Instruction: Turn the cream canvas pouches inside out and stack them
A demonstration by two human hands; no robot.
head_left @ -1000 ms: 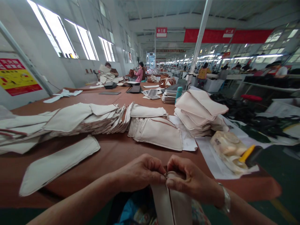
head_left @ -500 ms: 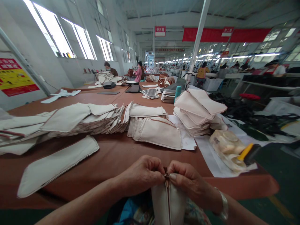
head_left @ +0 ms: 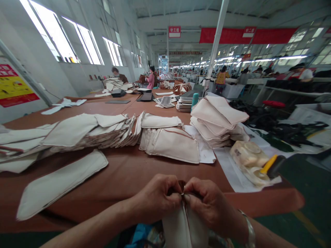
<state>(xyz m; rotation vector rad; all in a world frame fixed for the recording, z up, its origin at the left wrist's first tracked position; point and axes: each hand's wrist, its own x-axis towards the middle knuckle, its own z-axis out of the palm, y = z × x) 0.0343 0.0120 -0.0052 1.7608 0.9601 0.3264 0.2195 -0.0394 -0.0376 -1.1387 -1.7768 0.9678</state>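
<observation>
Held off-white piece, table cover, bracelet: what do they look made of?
Off-white piece: probably fabric or soft leather, matte; it curves softly, with a dark line down its middle.
Table cover: smooth brown sheeting, perhaps vinyl; faint sheen, drapes over the table edge.
Bracelet: likely metal, polished; silvery, with bright highlights.

Along the worktable [head_left: 124, 172], a row of fabric panels [head_left: 69, 131] runs from the left toward the middle, one loose panel [head_left: 64, 182] before it. Next comes a pile [head_left: 173, 146], then a stack [head_left: 217, 117] to the right, with a plastic bag [head_left: 249, 155] in front, on paper [head_left: 227, 168]. At the near edge, a sewn piece [head_left: 173, 227] sits between left hand [head_left: 157, 196] and right hand [head_left: 209, 203].
</observation>
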